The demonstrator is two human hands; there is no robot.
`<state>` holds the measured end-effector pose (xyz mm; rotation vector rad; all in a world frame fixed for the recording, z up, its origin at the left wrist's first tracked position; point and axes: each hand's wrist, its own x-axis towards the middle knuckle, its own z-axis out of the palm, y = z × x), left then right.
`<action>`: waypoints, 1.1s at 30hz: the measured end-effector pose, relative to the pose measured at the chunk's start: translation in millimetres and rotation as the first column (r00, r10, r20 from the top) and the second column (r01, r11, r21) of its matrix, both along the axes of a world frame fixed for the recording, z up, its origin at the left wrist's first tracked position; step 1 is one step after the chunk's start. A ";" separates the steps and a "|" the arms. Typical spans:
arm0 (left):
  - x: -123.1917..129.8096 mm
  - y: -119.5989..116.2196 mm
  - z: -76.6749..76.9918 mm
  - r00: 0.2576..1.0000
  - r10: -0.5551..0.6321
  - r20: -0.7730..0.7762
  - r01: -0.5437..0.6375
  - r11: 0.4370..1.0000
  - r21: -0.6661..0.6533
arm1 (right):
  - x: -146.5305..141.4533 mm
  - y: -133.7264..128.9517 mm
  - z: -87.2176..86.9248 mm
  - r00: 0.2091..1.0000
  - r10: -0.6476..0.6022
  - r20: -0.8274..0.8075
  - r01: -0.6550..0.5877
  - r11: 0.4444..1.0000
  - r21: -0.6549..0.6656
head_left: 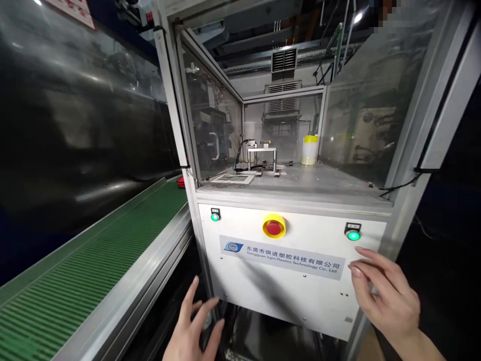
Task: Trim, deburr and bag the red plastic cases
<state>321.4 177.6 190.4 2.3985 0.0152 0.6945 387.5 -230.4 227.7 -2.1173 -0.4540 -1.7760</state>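
My left hand is raised at the bottom centre, fingers spread and nothing in them, left of the lower part of a white machine panel. On the right, my right hand hovers before the panel's right edge. Its index finger stretches out just below a lit green button; the thumb lies close to another fingertip, and no object shows in this hand. A second lit green button sits at the panel's upper left. Between the two buttons is a red emergency stop button in a yellow ring.
A green ribbed conveyor belt runs along the left, with a red object at its far end. Inside the framed enclosure, a small metal fixture with cables and a yellow-topped white container stand on the grey table.
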 end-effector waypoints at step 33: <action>35.0 -5.2 -2.4 0.984 -0.067 -0.164 0.075 0.996 0.044 | -5.8 53.5 -70.6 0.846 0.187 -0.499 -0.138 0.981 0.134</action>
